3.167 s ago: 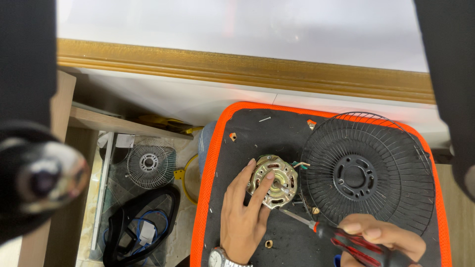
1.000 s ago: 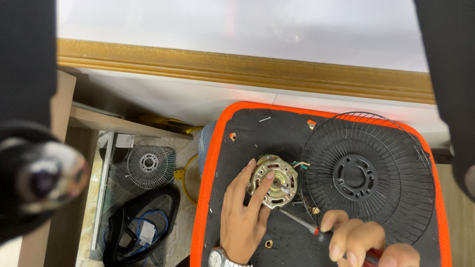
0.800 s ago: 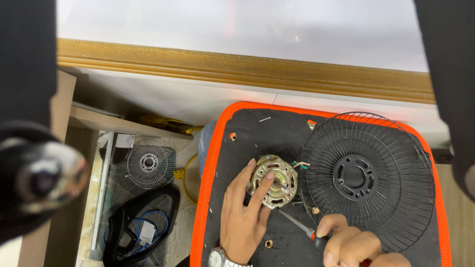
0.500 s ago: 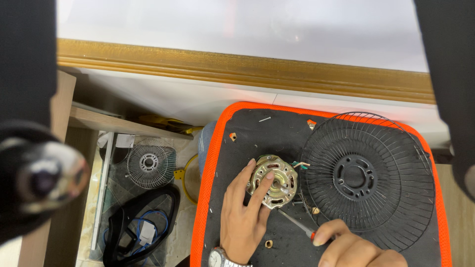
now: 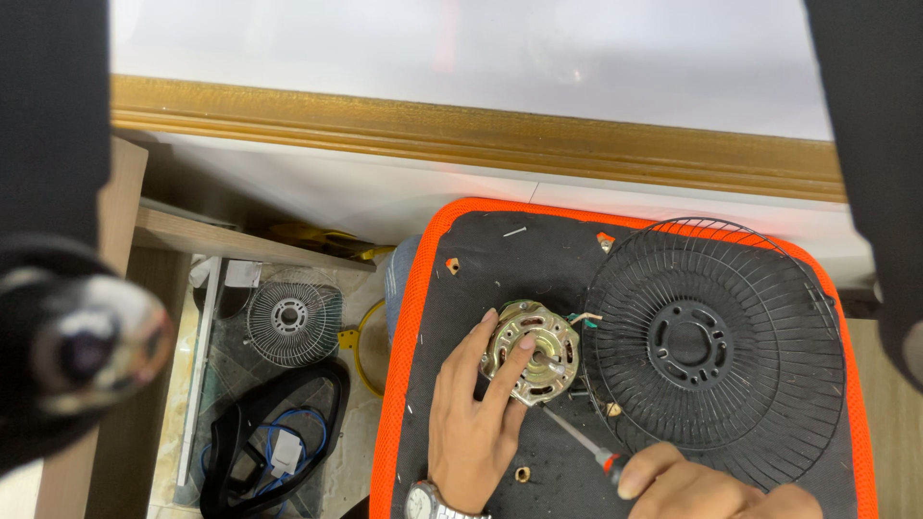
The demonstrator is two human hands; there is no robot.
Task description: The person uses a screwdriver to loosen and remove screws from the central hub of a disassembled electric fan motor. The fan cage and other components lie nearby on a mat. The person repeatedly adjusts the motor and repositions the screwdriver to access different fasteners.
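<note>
Steadying round brass-coloured metal motor [image 5: 532, 351] with open left hand [image 5: 473, 415]; right hand [image 5: 707, 488] gripping red-handled screwdriver [image 5: 579, 441], beside black wire fan guard [image 5: 713, 348].

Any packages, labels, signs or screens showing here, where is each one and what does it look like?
White label or tag: down on the floor at lower left, among blue cables inside a black loop; small, roughly square.
No packages, signs or screens show.
</note>
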